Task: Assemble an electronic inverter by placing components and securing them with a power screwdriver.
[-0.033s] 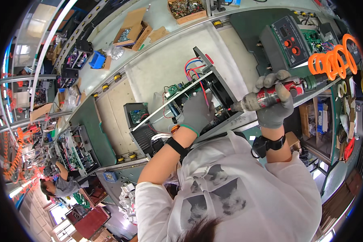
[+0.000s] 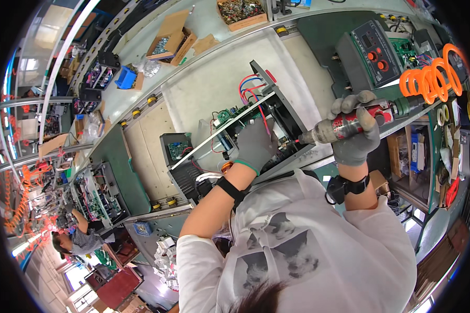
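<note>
My gloved right hand is wrapped round a red and grey pneumatic screwdriver. The tool lies almost level, its tip at the outer face of the dark end panel of an open metal equipment case. Inside that case rests my gloved left hand, close behind the panel among wires and parts; its fingertips are hidden there. Red and blue wires loop up over the case's far edge. A green circuit board shows beside the pale long edge of the case.
An orange coiled hose hangs at the right, near a grey control box with red knobs. Cardboard boxes of small parts and a blue bin stand along the far bench. Another person works at the far left.
</note>
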The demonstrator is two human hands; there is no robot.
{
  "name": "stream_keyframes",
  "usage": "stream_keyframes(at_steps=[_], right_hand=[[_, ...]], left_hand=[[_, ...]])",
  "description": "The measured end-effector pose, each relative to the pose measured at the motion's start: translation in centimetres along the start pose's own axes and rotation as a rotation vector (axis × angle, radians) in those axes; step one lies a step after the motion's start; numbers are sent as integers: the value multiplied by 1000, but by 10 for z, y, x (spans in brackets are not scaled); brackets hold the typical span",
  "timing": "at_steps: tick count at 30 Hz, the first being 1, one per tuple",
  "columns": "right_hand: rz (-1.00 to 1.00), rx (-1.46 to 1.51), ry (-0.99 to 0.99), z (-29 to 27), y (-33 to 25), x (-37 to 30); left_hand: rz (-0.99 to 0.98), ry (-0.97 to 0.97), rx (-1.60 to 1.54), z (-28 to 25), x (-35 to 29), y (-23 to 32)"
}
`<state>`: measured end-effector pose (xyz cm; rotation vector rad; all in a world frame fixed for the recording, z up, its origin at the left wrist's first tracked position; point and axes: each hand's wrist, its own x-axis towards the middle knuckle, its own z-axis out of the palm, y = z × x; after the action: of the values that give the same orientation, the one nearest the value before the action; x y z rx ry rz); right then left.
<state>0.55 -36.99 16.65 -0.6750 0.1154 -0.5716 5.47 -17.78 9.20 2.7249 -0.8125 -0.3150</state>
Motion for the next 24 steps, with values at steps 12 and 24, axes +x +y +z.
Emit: stream_keyframes(at_steps=[12,24], right_hand=[[-53,-60,16,-9,-3,8],[-6,-60,-13,-3,5,10]], left_hand=[[157,213,-439,-28,-45,-57],[-300,411,-610,-40,-53,-50]])
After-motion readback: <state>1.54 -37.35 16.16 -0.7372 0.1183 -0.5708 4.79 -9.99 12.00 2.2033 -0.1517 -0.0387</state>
